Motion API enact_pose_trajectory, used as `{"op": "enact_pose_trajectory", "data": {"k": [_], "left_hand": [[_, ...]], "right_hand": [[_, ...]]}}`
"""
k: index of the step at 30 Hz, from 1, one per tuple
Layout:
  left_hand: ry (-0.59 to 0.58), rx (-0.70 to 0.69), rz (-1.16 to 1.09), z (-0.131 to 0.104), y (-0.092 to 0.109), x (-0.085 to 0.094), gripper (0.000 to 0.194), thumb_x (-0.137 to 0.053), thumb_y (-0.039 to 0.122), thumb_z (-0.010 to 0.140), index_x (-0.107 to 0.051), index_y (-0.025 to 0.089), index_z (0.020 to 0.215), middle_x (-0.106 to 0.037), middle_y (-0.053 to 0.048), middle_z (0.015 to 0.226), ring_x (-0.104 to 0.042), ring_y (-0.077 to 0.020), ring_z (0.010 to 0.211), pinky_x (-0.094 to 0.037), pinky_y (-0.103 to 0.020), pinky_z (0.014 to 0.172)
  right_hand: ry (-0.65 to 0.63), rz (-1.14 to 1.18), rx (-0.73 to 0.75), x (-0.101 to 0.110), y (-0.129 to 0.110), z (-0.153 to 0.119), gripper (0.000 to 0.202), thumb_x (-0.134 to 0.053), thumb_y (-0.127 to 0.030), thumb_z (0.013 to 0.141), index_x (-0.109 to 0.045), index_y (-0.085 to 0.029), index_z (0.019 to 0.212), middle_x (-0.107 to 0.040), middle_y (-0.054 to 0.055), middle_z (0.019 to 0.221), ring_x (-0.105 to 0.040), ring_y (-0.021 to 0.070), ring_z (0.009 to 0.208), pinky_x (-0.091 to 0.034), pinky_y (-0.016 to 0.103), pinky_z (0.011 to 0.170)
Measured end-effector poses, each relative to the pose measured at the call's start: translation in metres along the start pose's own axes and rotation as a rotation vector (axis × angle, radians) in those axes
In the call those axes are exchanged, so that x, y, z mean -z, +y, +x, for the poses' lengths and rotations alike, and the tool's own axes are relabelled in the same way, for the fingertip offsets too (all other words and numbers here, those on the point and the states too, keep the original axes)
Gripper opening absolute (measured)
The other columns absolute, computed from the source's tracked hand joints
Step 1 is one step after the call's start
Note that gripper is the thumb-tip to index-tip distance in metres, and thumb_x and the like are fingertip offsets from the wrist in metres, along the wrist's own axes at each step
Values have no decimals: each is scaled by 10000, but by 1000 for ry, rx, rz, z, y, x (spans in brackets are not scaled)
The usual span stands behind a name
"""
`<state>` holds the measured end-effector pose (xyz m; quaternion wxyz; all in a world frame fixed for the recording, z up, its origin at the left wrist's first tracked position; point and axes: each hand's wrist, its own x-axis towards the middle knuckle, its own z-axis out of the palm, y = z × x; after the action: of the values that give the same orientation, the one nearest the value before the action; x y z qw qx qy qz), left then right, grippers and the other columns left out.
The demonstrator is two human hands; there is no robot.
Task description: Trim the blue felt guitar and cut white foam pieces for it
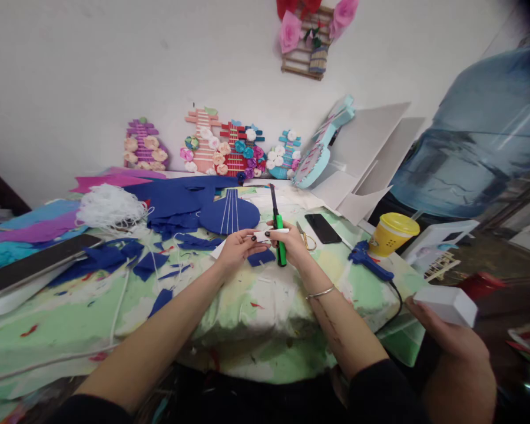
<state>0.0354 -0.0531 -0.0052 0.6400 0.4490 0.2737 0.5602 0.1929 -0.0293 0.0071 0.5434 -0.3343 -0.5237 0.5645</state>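
Both my hands meet over the middle of the table at a small white piece (pixel 260 237), too small to name. My left hand (pixel 237 252) pinches its left end with thumb and fingers. In my right hand (pixel 292 242) is a green and black long-necked lighter (pixel 281 250), its nozzle pointing away from me; that thumb also presses on the white piece. Just beyond lies a dark blue guitar-shaped body (pixel 241 213) with white strings across it. A white sheet (pixel 218 250) shows partly under my left hand. A blue fabric scrap (pixel 261 258) lies below my fingers.
Scissors (pixel 310 240), a phone (pixel 323 228), a blue glue gun (pixel 371 262) and a yellow-lidded tub (pixel 394 234) stand right. White yarn (pixel 110 207) and blue scraps (pixel 150 265) lie left. Decorated small guitars (pixel 236 147) line the wall. Another person's hand (pixel 461 359) holds a white box (pixel 446 305).
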Motion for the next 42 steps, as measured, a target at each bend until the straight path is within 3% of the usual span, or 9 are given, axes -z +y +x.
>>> {"op": "enact_pose_trajectory", "data": {"k": [6,12,19,26,42], "left_hand": [[-21,0,3,1,1,1,336,-735,246,673,-597,86,935,-721,-112,797,-696,-229,744,-557,-333,739],[-24,2,2,1,0,1,319,-712,230,697,-602,84,959,-718,-120,829,-694,-244,777,-552,-361,772],[-33,36,16,0,2,0,278,-645,188,747,-571,76,991,-715,-118,771,-697,-240,755,-565,-316,706],[59,89,76,1,5,-3,161,-543,117,775,-557,83,932,-708,-111,708,-699,-233,683,-565,-286,606],[49,102,61,0,6,-4,158,-514,127,787,-553,82,934,-710,-133,725,-699,-238,711,-569,-313,652]], "right_hand": [[-2,26,0,0,2,1,412,-761,-246,544,-611,-141,913,-559,-43,578,-450,57,446,-346,196,439],[-2,17,8,2,4,2,443,-789,-247,505,-617,-152,901,-576,-39,616,-455,59,452,-341,205,438],[-6,19,-15,2,1,1,453,-780,-243,510,-609,-149,918,-592,-33,626,-456,58,451,-343,203,440],[-12,-6,-31,2,3,2,432,-755,-262,527,-613,-139,915,-562,-40,559,-462,69,451,-357,204,443],[8,-33,-32,4,8,5,428,-764,-272,545,-607,-145,922,-560,-35,584,-483,73,471,-375,196,441]]}}
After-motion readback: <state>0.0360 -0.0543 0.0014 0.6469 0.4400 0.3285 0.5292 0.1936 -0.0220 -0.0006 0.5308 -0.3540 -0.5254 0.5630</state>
